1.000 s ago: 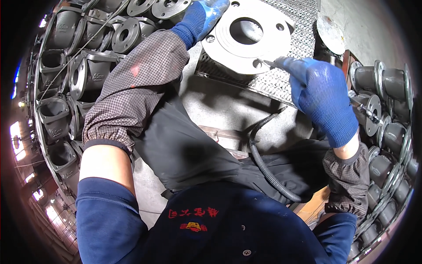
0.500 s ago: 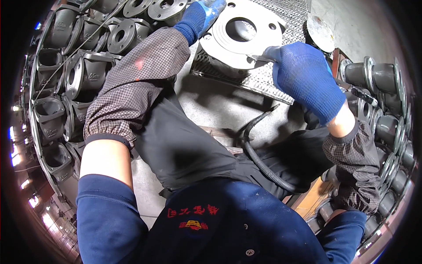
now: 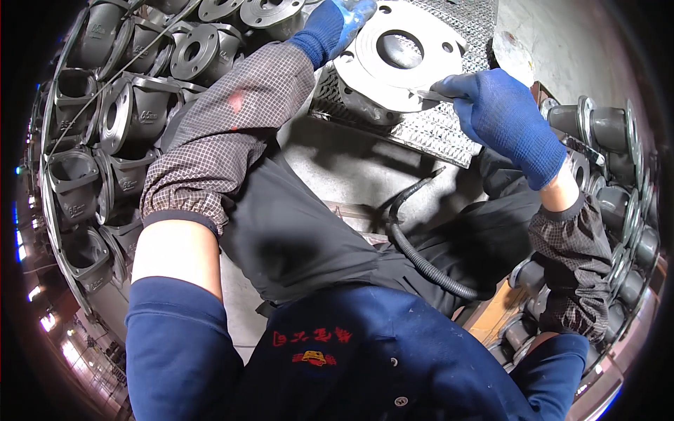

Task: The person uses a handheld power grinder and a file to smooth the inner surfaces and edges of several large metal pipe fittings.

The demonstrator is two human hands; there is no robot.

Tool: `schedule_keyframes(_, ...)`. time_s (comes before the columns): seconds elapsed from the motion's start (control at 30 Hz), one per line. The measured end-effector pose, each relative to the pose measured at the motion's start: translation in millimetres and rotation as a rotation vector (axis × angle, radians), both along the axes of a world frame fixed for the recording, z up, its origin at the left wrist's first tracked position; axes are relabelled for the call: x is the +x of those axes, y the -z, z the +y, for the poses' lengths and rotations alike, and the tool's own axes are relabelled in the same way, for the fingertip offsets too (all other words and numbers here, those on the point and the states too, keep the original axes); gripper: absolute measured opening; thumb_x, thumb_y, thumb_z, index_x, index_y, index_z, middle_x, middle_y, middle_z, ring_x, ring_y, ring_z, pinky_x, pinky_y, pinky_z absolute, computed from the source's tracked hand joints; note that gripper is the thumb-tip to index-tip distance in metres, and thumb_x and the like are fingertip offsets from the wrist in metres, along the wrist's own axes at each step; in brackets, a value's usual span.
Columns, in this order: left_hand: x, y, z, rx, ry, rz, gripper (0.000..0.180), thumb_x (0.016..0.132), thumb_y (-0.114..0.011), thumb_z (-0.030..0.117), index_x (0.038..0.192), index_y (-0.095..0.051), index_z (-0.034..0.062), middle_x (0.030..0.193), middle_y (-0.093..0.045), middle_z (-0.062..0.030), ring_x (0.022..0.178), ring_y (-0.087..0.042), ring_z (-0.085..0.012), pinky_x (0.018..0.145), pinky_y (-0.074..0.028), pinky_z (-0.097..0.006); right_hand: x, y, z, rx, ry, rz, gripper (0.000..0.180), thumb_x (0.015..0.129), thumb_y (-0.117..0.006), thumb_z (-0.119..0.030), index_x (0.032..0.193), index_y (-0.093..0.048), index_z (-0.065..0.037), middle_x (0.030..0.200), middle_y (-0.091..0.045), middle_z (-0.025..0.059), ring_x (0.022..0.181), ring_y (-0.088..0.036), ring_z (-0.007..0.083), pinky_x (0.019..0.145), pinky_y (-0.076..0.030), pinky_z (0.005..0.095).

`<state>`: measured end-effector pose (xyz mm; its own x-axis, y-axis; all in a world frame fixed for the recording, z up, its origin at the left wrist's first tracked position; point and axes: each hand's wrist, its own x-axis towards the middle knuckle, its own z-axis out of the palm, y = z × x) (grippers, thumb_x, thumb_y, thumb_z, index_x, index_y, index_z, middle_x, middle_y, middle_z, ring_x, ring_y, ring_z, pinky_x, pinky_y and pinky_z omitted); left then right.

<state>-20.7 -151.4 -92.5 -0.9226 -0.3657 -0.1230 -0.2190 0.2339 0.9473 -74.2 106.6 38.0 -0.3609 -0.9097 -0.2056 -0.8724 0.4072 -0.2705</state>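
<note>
A grey cast flanged pipe fitting (image 3: 365, 59) rests on a textured metal plate, its bright ring-shaped face turned up with a large centre bore and bolt holes. My left hand (image 3: 340, 28), in a blue glove, grips the flange at its upper left rim; some fingers are cut off by the frame's top. In a blue glove too, my right hand (image 3: 502, 123) is closed around a thin, flat metal tool (image 3: 437, 95). The tool's tip meets the flange's lower right edge, and most of its length is hidden in my fist.
Several similar grey fittings (image 3: 144, 105) are stacked on the left, and more flanged pieces (image 3: 607, 130) stand on the right. The textured plate (image 3: 435, 137) ends just before my knees. A black corrugated hose (image 3: 421, 263) runs between my legs. Beside my right leg lies a wooden board (image 3: 495, 309).
The fitting and both hands appear shifted slightly right in view. My right hand keeps the tool at the flange edge, and my left hand stays on the rim.
</note>
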Motion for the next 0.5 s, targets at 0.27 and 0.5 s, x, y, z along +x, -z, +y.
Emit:
schedule_keyframes(0.27,4,2,-5,-0.007,0.026,0.129,0.054,0.095,-0.042,0.044,0.121,-0.055,-0.0017,0.115,-0.061,-0.0171,0.103,-0.059,-0.0222,0.092,-0.045,-0.031,-8,-13,0,-0.246,0.411,-0.744,0.027,0.086,-0.053,-0.008,0.111,-0.062,-0.002,0.083,-0.069,0.0104,0.057,-0.059,0.0087,0.046,-0.045,0.0194)
schedule_keyframes(0.5,1,-37,21,0.23,-0.036,-0.04,0.035,0.093,-0.051,0.029,0.104,-0.061,-0.003,0.096,-0.066,-0.0111,0.085,-0.064,-0.0132,0.075,-0.052,-0.027,-51,47,61,-0.724,0.821,-0.831,0.031,0.089,-0.057,-0.019,0.112,-0.06,0.001,0.085,-0.069,0.0071,0.055,-0.053,0.0042,0.044,-0.037,0.0148)
